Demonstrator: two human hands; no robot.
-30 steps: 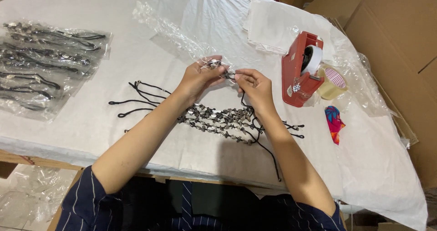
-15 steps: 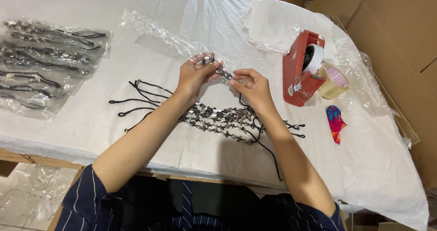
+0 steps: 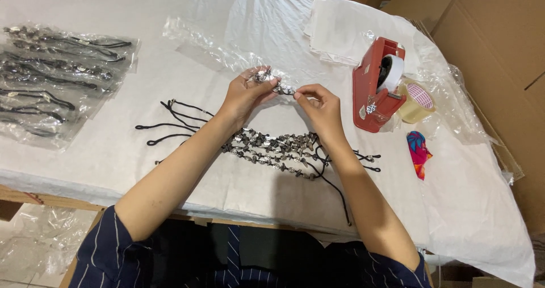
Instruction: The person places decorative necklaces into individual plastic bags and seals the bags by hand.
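Silvery beaded necklace (image 3: 276, 85) on black cord, pinched between left hand (image 3: 245, 95) and right hand (image 3: 321, 109) fingers.

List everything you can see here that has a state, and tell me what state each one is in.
left hand: pinching the beaded cord
right hand: pinching the beaded cord
beaded cord: held above the table, partly inside the clear bag
clear bag: crumpled, lying open-ended toward the hands
loose beaded cords: heaped, unbagged
bagged cords: packed, stacked flat
tape dispenser: upright, roll loaded
tape roll: lying flat beside the dispenser
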